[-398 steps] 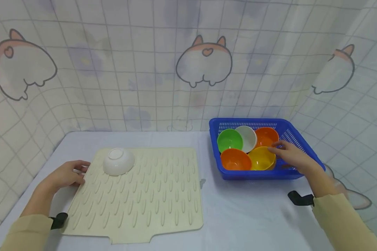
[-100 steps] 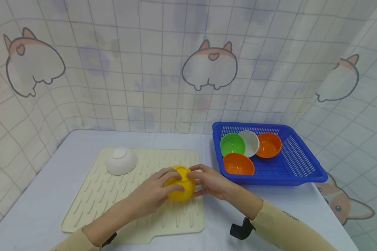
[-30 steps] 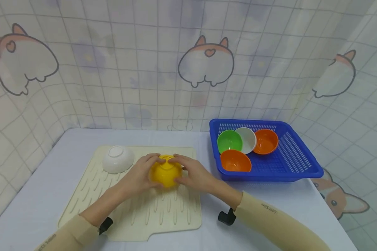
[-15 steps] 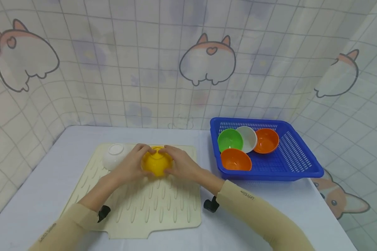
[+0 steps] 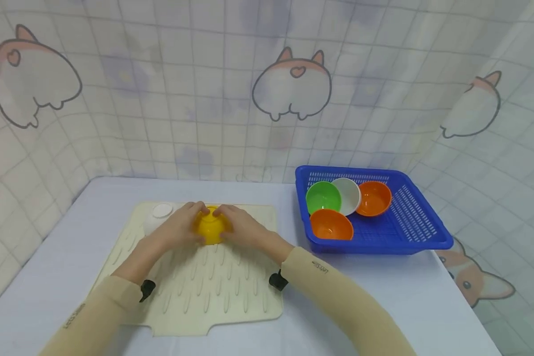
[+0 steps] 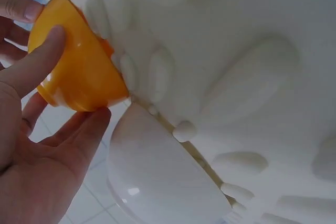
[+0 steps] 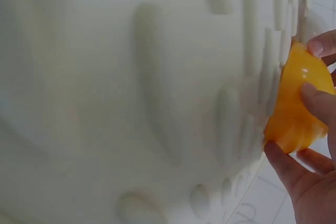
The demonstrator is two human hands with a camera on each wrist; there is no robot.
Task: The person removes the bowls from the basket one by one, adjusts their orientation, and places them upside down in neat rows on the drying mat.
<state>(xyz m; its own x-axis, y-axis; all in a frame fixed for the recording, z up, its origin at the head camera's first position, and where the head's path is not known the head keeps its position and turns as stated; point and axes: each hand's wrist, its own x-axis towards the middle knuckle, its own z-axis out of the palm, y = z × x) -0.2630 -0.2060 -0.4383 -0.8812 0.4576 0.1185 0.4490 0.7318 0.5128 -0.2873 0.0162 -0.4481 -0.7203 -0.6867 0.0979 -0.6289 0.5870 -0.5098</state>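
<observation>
Head view: far up the mat (image 5: pixel 191 306), the yellow bowl (image 5: pixel 211 231) is upside down between the left hand (image 5: pixel 180 225) and right hand (image 5: pixel 244 228), both gripping it. It looks light, stiff, slippery; its curved sides seem the best hold. Left wrist: fingers span one side, a white bowl (image 6: pixel 163 166) also on the mat. Right wrist: fingers span the other, rim at the mat.

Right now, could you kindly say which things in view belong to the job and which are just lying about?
Likely in the job:
overturned yellow bowl between the left hand and right hand
overturned white bowl
cream ridged mat
blue perforated plastic basket
green bowl, second white bowl and two orange bowls inside it

Seemingly background:
white-covered table
white grid-patterned backdrop with cartoon dogs
</observation>
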